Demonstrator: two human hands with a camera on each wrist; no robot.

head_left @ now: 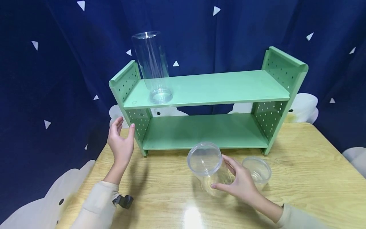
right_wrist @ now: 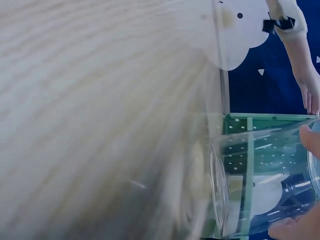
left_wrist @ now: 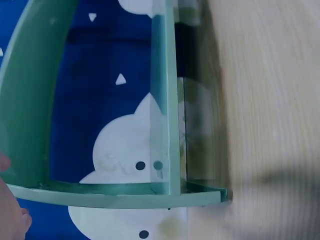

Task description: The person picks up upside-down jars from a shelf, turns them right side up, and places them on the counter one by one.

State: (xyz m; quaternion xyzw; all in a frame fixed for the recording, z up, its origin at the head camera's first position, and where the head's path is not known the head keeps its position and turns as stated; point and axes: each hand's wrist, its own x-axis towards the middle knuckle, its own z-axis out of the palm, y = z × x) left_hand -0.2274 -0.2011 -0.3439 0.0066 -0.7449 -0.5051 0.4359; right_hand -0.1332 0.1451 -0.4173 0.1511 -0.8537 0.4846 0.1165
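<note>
My right hand [head_left: 241, 184] holds a clear cylindrical jar [head_left: 205, 159] around its side, thumb on the near side and fingers on the far side. The right wrist view shows the same jar [right_wrist: 265, 175] with fingertips at its edge; whether its base touches the table I cannot tell. Just right of that hand stands a shorter clear jar [head_left: 258, 170], partly hidden by it. My left hand [head_left: 121, 144] is raised beside the left end of a green shelf [head_left: 211, 89], fingers loosely bent, holding nothing. A tall clear cylinder [head_left: 152, 63] stands on the upper shelf's left part.
The two-tier green shelf has perforated side panels [head_left: 286, 71] and stands at the back of a wooden table [head_left: 160, 190]. Behind it hangs a dark blue curtain [head_left: 194, 35] with white triangles and cloud shapes.
</note>
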